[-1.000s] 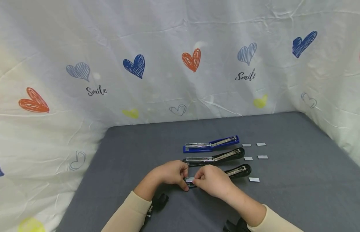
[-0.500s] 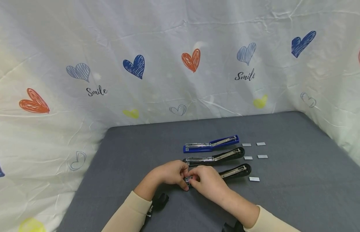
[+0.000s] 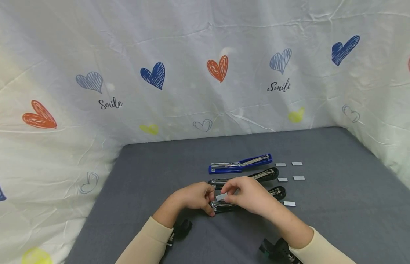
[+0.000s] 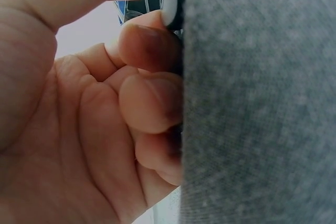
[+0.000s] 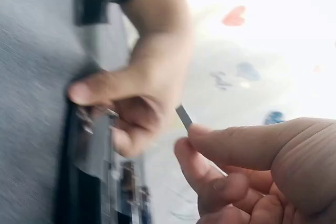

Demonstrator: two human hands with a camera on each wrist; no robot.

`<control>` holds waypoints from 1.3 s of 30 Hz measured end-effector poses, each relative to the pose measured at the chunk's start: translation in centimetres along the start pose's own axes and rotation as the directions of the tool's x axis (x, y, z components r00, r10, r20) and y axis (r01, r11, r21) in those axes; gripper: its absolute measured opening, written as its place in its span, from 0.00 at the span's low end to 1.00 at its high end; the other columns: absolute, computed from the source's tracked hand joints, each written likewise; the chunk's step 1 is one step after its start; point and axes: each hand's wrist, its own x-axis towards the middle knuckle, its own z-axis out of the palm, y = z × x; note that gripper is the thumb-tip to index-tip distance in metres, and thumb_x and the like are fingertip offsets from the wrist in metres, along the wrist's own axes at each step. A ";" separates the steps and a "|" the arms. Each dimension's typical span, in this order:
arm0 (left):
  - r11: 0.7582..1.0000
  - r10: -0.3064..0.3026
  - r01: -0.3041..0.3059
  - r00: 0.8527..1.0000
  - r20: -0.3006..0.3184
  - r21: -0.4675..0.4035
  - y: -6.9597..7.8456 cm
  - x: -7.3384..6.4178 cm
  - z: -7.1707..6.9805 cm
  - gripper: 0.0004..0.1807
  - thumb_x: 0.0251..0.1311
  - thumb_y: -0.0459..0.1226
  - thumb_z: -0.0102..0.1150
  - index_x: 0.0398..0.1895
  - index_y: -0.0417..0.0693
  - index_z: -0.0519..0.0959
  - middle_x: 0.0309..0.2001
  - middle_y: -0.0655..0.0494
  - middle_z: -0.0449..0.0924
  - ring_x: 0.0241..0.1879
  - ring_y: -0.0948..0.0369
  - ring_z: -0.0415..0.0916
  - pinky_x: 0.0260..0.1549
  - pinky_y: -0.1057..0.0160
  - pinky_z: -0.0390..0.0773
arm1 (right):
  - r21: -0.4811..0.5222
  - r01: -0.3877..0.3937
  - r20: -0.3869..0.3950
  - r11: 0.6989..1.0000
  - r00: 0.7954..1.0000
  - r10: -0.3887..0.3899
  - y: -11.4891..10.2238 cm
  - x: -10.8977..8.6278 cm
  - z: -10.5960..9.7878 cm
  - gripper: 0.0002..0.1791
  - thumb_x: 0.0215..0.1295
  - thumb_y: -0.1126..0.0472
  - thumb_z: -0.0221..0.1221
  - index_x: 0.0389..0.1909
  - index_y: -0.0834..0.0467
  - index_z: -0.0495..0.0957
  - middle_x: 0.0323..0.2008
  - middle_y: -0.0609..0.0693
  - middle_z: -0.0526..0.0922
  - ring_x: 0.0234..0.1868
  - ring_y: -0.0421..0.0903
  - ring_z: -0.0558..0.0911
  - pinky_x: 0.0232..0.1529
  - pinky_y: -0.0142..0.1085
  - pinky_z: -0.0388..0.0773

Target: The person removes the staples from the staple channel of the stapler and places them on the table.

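Three staplers lie opened out flat, one behind another, in the head view. My left hand holds the front end of the nearest black stapler, thumb on its near side. Just above that stapler, my right hand pinches a small grey staple strip between thumb and index finger; the right wrist view shows the strip edge-on, apart from the stapler. Behind lie a second black stapler and a blue stapler. My right hand covers the middle of the nearest stapler in the head view.
Several more staple strips lie right of the staplers, among them a near strip and a far strip. A grey cloth covers the table. A white curtain with printed hearts hangs behind it.
My right hand first moved left to the stapler's front end, then rose back up and right, with the staple strip now visible in its fingers. My left hand has stayed put.
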 end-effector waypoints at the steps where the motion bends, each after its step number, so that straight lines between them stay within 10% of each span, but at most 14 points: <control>1: 1.000 0.002 -0.002 1.000 -0.003 0.002 0.0 0.0 0.0 0.16 0.46 0.33 0.82 0.27 0.50 0.78 0.13 0.63 0.64 0.15 0.66 0.60 0.19 0.65 0.62 | 0.016 -0.011 0.004 1.000 1.000 0.011 -0.1 -0.1 -0.5 0.06 0.63 0.62 0.71 0.39 0.51 0.87 0.30 0.40 0.84 0.28 0.40 0.81 0.30 0.38 0.77; 16: 1.000 0.022 -0.022 1.000 -0.011 0.005 -0.1 -0.1 0.2 0.18 0.47 0.33 0.82 0.26 0.48 0.75 0.15 0.63 0.61 0.17 0.65 0.58 0.23 0.64 0.62 | 0.147 -0.150 0.002 0.978 0.989 0.151 0.0 -2.5 -7.3 0.11 0.64 0.63 0.70 0.47 0.59 0.88 0.38 0.50 0.89 0.28 0.52 0.85 0.30 0.45 0.83; 39: 0.999 0.019 -0.019 1.000 -0.007 -0.030 -0.3 0.1 0.2 0.18 0.47 0.32 0.81 0.27 0.48 0.75 0.14 0.63 0.61 0.16 0.65 0.57 0.22 0.64 0.61 | -0.057 -0.166 0.002 0.985 0.986 0.166 5.6 -6.6 -15.7 0.15 0.69 0.56 0.67 0.52 0.58 0.87 0.54 0.57 0.85 0.51 0.48 0.83 0.45 0.40 0.80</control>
